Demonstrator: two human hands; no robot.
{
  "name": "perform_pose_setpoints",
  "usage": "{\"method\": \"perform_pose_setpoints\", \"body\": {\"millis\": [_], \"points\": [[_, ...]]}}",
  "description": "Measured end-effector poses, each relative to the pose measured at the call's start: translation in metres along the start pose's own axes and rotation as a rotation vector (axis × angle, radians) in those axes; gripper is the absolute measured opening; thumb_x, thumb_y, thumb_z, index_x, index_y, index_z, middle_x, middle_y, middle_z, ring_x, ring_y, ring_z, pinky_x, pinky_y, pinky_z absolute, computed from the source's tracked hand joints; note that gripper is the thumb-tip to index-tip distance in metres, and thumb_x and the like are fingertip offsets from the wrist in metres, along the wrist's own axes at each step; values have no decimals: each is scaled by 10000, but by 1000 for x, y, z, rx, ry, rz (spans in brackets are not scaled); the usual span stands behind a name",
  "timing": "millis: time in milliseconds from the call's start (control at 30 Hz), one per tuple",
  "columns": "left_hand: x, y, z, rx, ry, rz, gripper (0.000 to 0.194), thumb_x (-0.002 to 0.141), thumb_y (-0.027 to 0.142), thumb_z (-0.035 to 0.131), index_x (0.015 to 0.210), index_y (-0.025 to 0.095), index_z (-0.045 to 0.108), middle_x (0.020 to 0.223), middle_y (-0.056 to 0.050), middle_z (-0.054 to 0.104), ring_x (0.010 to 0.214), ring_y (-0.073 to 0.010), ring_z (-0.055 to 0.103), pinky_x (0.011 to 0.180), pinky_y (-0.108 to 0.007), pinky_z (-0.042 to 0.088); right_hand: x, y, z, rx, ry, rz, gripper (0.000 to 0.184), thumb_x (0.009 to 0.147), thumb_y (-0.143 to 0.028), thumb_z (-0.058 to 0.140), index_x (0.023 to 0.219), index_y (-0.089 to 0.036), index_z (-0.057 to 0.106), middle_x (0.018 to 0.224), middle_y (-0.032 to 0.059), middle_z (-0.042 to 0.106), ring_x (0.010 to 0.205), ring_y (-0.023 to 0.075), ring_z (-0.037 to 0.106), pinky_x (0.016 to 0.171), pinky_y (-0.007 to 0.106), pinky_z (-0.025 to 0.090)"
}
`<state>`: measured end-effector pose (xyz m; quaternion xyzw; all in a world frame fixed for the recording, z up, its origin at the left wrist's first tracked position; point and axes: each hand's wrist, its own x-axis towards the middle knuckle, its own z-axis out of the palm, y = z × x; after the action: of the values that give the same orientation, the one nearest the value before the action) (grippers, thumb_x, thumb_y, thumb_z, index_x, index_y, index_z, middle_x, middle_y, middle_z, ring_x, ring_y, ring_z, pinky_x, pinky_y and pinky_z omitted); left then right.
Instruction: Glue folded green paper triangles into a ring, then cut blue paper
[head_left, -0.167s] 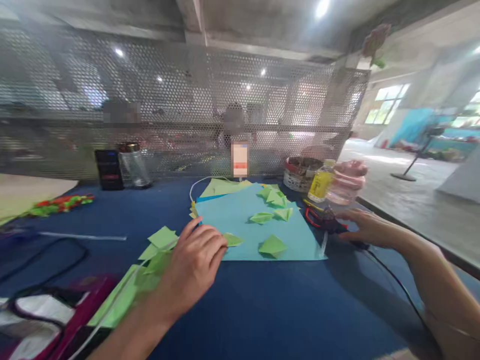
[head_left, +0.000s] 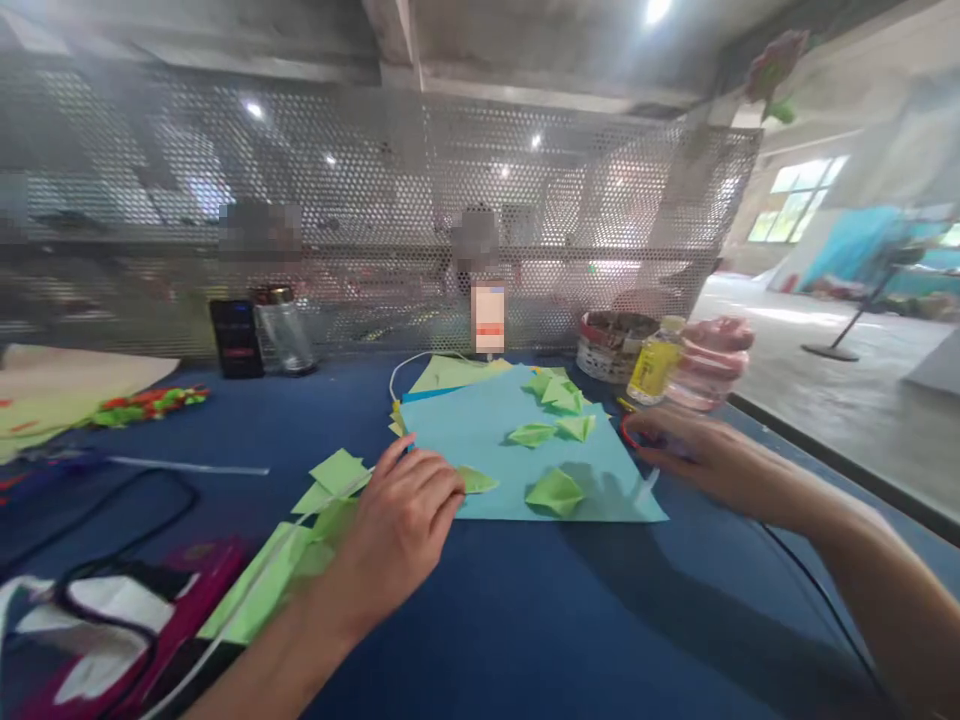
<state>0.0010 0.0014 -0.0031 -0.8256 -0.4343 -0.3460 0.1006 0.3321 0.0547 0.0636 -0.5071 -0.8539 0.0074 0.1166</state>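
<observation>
My left hand (head_left: 409, 505) is closed, with a folded green paper leaf (head_left: 478, 481) pinched at its fingertips by the near left edge of a light blue sheet (head_left: 465, 425). Several more folded leaves lie on that sheet, one of them a green leaf (head_left: 555, 492) near its front edge. At the sheet's right side, my right hand (head_left: 701, 447) reaches over a dark object with a red rim (head_left: 630, 430). Its thumb and fingers are apart around that object, which they mostly cover, so its kind is unclear. A black cord (head_left: 814, 590) runs on the table below my right forearm.
Green paper squares (head_left: 337, 473) and a white cable (head_left: 255, 575) lie left of my left hand. Behind stand a lit phone (head_left: 489, 318), a round basket (head_left: 611, 345), a yellow-labelled bottle (head_left: 655, 368), a pink container (head_left: 709, 365) and a glass bottle (head_left: 287, 335). A perforated screen (head_left: 360, 220) rises beyond.
My right hand has moved left over the dark object, covering more of it. My left hand keeps its pinch on the leaf. The whole view has shifted slightly.
</observation>
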Motion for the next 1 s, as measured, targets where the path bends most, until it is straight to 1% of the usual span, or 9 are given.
{"method": "perform_pose_setpoints", "body": {"millis": [67,167,233,300,400,533,667,800,1000], "points": [[0,0,0,-13,-12,-11,151,901,108,498,808,187,588,791,8,647,829,-160,591,1033,-465,301,6,-23,9,113,-95,-105,407,920,-410,459,1276,-218,507,1214,97,610,1046,228,600,903,350,471],[0,1,0,-28,-41,-28,164,900,111,500,777,190,575,779,13,647,810,-157,588,1017,-465,309,15,-45,25,145,-229,-187,570,854,-381,578,1368,-189,422,1345,120,519,1238,271,478,1039,409,371],[0,1,0,-31,-54,-32,169,900,115,504,762,190,565,772,16,642,798,-154,582,1010,-459,316,20,-52,33,164,-299,-180,607,828,-332,607,1375,-162,408,1344,135,515,1245,278,473,1046,418,358],[0,1,0,-31,-62,-34,171,900,117,506,755,191,559,766,18,635,789,-150,575,1010,-454,317,24,-55,37,193,-320,-142,561,828,-315,606,1338,-154,439,1264,137,570,1170,271,534,997,410,400],[0,1,1,-36,-80,-46,179,903,116,502,751,193,554,763,23,629,777,-144,570,1015,-449,310,29,-55,42,205,-294,-129,428,833,-314,610,1226,-165,530,1105,115,640,1032,258,602,889,382,453],[0,2,2,-46,-94,-61,168,900,122,512,757,194,565,770,24,631,781,-145,571,1017,-450,306,33,-52,50,194,-249,-176,213,877,-263,545,1035,-162,645,971,97,684,900,231,629,801,344,456],[-1,2,2,-75,-135,-90,153,889,118,535,764,196,578,773,32,637,790,-141,576,1034,-446,288,37,-52,51,209,-218,-184,178,884,-220,521,942,-151,675,842,70,689,773,191,621,704,293,437],[0,2,1,-125,-172,-138,131,888,145,557,775,204,590,781,42,639,801,-136,585,1052,-449,265,39,-62,46,322,-180,-198,165,883,-251,538,913,-162,675,705,10,630,632,133,545,596,241,392],[1,5,1,-168,-199,-163,151,889,185,573,739,205,565,758,48,618,790,-136,582,1061,-457,248,34,-81,54,503,-97,-194,142,879,-265,560,872,-168,663,663,-17,587,595,106,483,568,222,371]]}}
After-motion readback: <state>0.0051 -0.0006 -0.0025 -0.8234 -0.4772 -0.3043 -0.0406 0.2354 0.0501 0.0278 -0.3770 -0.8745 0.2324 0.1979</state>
